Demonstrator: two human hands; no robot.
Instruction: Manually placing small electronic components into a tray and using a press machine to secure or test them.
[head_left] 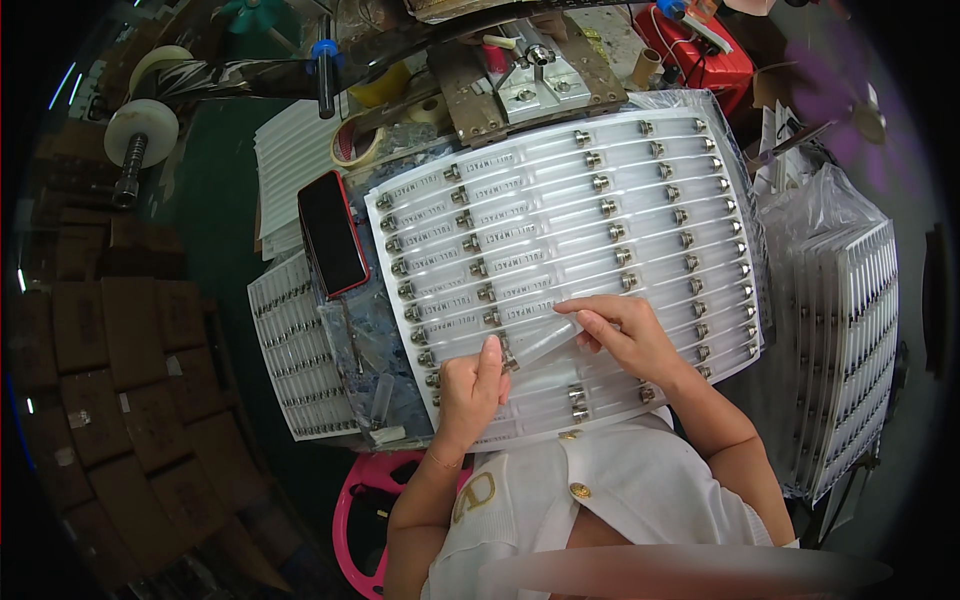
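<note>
A large white plastic tray (640, 140) lies in front of me, with rows of slim clear tubes with metal caps set in its grooves. My left hand (472, 385) rests on the tray's near left part, thumb pressing a clear tube (535, 345) by its metal end. My right hand (618, 330) pinches the other end of the same tube with fingertips, just above the tray's lower rows. The tube lies slanted between both hands.
A dark phone in a red case (332, 233) lies left of the tray. More filled trays stand stacked at the right (850, 330) and lower left (295, 350). A metal press fixture (530, 80) sits behind. Cardboard boxes (110, 350) fill the left; a pink stool (360, 500) is below.
</note>
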